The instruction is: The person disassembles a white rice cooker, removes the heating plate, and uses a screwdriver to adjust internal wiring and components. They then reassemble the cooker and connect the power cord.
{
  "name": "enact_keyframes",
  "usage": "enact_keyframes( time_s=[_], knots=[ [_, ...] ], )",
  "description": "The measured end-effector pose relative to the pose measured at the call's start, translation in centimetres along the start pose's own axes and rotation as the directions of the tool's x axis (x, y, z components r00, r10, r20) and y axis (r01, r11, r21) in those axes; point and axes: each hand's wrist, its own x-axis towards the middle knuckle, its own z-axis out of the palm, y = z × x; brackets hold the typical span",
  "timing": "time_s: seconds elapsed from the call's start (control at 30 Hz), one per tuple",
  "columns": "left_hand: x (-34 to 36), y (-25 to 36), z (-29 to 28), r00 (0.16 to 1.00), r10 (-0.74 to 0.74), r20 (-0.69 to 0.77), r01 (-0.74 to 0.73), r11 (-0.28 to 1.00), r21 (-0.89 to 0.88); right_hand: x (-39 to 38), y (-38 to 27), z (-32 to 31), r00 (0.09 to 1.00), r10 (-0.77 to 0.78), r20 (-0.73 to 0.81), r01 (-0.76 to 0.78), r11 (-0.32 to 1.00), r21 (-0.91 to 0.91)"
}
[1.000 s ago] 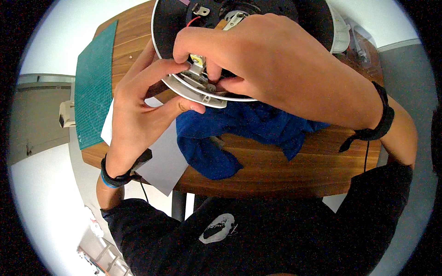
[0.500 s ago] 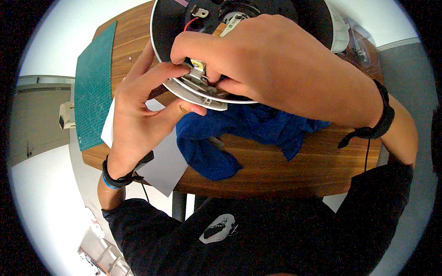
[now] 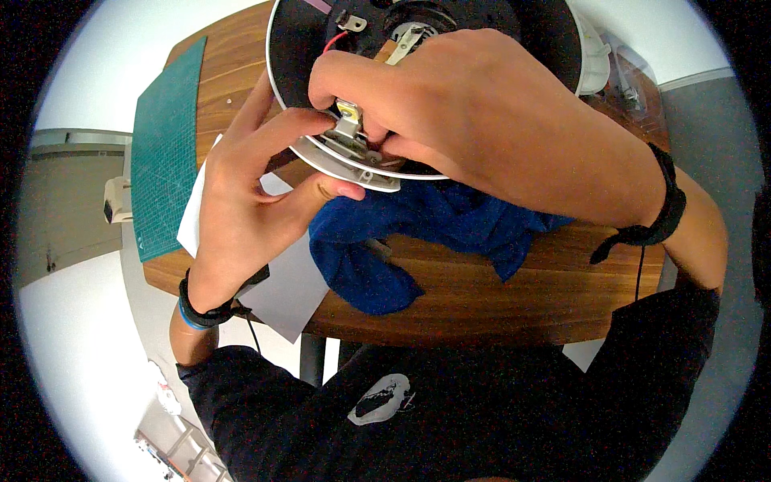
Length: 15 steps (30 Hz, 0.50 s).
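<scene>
A round white-rimmed housing (image 3: 291, 44) with a black inside fills the top middle, holding metal parts, a red wire and a small metal piece with a yellow patch (image 3: 348, 112). My left hand (image 3: 249, 193) grips the housing's lower left side, thumb beneath a curved white panel (image 3: 366, 175) on the rim and a finger reaching inside. My right hand (image 3: 466, 112) reaches over the rim, its bent fingers closed around the small parts just inside the lower edge; the fingertips are partly hidden, so exactly what they hold is unclear.
A blue cloth (image 3: 361, 257) lies under the housing on the wooden table (image 3: 482, 313). A white paper sheet (image 3: 281, 305) is at left, beside a green cutting mat (image 3: 165, 145). A clear plastic item (image 3: 626, 76) stands at the back right.
The housing and my left hand have shifted very slightly rightward, and my right hand's fingers have moved a little within the housing. Both hands keep much the same grip.
</scene>
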Motion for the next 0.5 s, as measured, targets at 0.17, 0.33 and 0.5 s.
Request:
enact_keyframes(
  time_s=[0.17, 0.33, 0.5],
  knots=[
    [0.0, 0.5, 0.0, 1.0, -0.001, -0.002, 0.001, 1.0, 0.028, -0.1, 0.3, 0.1, 1.0, -0.015, 0.01, 0.016, 0.999, -0.042],
    [0.1, 0.4, 0.4, 0.999, -0.021, -0.033, 0.019, 0.998, -0.06, 0.0, 0.6, -0.3, 0.995, 0.006, 0.097, -0.007, 1.0, 0.013],
    [0.1, 1.0, 0.3, 0.997, -0.042, -0.063, 0.037, 0.996, -0.076, 3.4, 0.4, -6.5, 0.744, 0.125, 0.656, -0.199, 0.979, 0.04]
  ],
)
